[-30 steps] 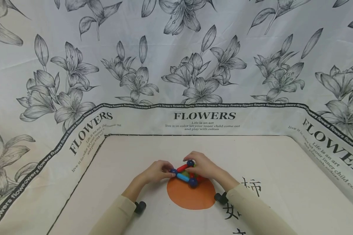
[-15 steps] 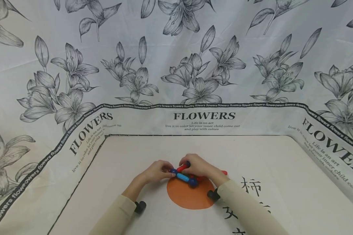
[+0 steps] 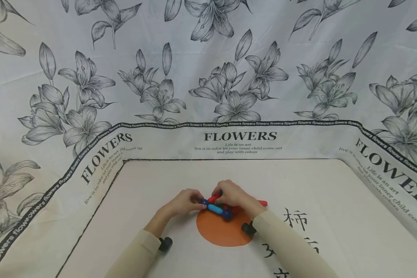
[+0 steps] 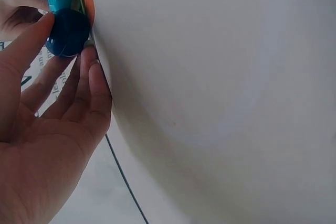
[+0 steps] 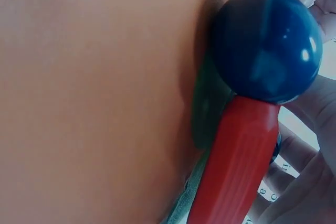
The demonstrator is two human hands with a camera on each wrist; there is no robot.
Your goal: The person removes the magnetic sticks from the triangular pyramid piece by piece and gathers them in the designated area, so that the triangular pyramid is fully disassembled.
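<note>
A ball-and-rod building toy lies over the orange circle (image 3: 222,231) on the table. My left hand (image 3: 185,202) pinches its left blue ball (image 4: 69,32) between thumb and fingers. From that ball a light blue rod (image 3: 214,209) runs to the front blue ball (image 3: 226,214), and a red rod (image 3: 213,199) slants back toward my right hand (image 3: 231,194). The right fingers curl round the far dark ball (image 3: 220,192), mostly covering it. Close up in the right wrist view, a blue ball (image 5: 268,45) joins another red rod (image 5: 236,161), with a green rod (image 5: 207,103) behind.
Beyond the right wrist a red rod end (image 3: 263,203) sticks out. Black brush characters (image 3: 296,219) are printed on the pale tabletop (image 3: 160,173). A flower-print curtain (image 3: 239,85) hangs behind and at both sides. Dark wrist devices (image 3: 165,244) sit at both cuffs.
My right hand has moved slightly left and closed over the far ball. The green rods have gone out of sight in the head view, and a red rod end now shows beyond the right wrist.
</note>
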